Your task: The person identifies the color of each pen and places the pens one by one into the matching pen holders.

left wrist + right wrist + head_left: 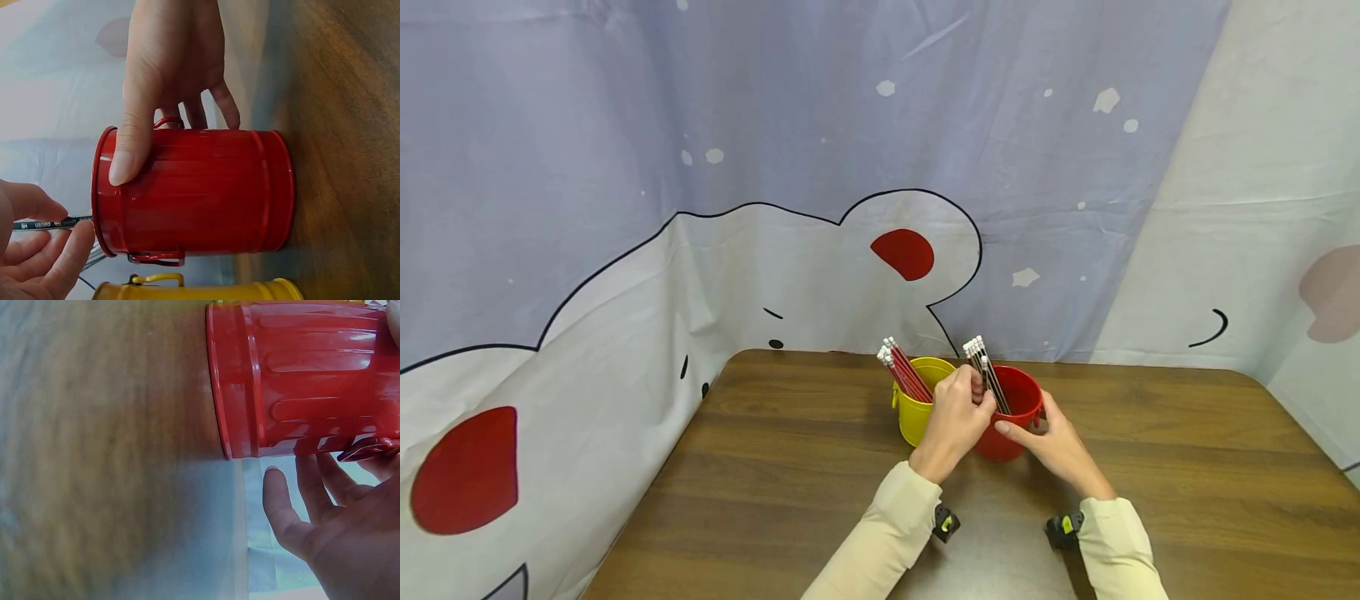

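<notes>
In the head view a red metal bucket (1000, 447) stands upright on the table, with several black pencils (997, 388) leaning in it, white eraser ends up. My left hand (958, 410) is at its rim; in the left wrist view, thumb and fingers pinch one black pencil (47, 224) just at the bucket's mouth. The pencil's lower end is hidden. My right hand (1060, 446) holds the red bucket from the right, thumb on the front near the rim and fingers round the handle side, as the right wrist view's fingers (312, 487) show.
A yellow bucket (913, 422) stands close on the left of the red one, holding several red pencils (912, 377) with white ends. Both are toward the back of the wooden table (775, 467). A printed cloth (775, 125) hangs behind the far edge.
</notes>
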{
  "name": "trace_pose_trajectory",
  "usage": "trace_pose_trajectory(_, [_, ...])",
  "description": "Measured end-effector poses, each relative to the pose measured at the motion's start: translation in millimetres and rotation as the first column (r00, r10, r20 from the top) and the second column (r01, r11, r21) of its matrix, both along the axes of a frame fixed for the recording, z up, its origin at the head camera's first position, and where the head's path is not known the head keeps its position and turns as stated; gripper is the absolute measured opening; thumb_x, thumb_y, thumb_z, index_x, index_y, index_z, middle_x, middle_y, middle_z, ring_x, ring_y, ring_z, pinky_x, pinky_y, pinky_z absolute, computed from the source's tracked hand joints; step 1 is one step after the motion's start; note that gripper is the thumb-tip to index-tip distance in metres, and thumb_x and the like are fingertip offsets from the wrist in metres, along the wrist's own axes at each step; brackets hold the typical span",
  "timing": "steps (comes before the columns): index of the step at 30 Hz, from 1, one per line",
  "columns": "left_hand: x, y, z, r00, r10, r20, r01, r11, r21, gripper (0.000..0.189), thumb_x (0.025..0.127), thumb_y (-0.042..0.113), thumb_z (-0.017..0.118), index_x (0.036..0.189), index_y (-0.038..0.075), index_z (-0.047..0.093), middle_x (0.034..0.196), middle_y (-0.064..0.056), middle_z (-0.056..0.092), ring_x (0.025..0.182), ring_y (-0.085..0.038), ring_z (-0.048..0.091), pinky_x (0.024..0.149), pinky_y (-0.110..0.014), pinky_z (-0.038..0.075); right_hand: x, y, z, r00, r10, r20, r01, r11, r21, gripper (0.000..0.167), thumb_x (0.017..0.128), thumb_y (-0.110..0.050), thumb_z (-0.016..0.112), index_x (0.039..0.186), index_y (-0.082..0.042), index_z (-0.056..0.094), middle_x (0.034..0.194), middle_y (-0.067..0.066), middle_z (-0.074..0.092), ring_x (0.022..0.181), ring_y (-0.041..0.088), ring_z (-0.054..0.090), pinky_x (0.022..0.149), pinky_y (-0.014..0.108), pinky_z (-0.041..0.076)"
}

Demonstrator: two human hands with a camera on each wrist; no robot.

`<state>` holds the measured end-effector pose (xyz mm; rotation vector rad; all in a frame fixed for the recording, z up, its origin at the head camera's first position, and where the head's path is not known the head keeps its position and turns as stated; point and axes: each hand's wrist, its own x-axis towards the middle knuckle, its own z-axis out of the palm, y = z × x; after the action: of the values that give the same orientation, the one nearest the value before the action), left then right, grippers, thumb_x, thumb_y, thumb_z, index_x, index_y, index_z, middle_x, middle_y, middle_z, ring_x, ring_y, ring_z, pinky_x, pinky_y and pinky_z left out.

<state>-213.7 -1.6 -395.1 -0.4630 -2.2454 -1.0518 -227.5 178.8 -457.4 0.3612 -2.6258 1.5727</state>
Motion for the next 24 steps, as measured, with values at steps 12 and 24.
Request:
trace_pose_trajectory(12, [11.9,-6.2,-16.7,0.998,-0.005,0.07,-0.006,0.987,0.162,0.012,0.078,0.007,0.067,0.081,0.001,0.058,0.073,-0.005,0.061,0.062,-0.007,0.058,0.06,-0.009,0.048,-1.2,-1.1,-1.5,1.0,0.008,-0.004,-0.008,1.0,-0.01,0.077,0.079,-0.041,0.069,0.14,-0.016,0.029,0.133,0.009,0.043,0.115,0.028,0.044,0.091,0.05,0.042])
trace_pose_trajectory(24, [21.0,-13.7,-29.3,0.995,-0.012,0.102,-0.011,0.974,0.226,0.01,0.079,0.009,0.067,0.078,0.004,0.059,0.068,-0.002,0.061,0.057,-0.002,0.055,0.056,-0.009,0.047,-0.1,-2.0,0.6,1.0,0.01,0.01,-0.01,1.0,0.006,0.078,0.079,-0.043,0.069,0.14,-0.017,0.028,0.134,0.009,0.043,0.113,0.03,0.045,0.088,0.051,0.045])
